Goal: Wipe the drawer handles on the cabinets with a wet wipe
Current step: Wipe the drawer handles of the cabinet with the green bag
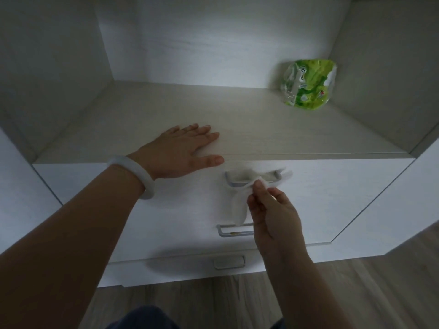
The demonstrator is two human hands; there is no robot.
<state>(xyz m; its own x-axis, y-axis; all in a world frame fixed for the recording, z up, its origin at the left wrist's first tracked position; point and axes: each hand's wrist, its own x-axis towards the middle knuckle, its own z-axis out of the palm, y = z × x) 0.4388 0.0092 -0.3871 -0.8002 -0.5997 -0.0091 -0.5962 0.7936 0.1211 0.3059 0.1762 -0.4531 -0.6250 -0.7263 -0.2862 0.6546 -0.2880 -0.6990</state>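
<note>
**Three handles stacked, the top one under the wipe**

Your left hand [180, 150] lies flat, fingers straight, on the cabinet top [273, 129] near its front edge, likely to steady you and keep the drawer from sliding as you rub. Just right of it, the wet wipe [242, 186] is draped over the top drawer handle [253, 179], its tail hanging toward the middle handle [234, 231]. Your right hand [273, 214] pinches the wipe between thumb and fingertips, leaving room to drag it along the bar. The lowest handle [229, 261] sits clear below. Far right, the green wipe packet [308, 84] stands well apart in the back corner.
</note>
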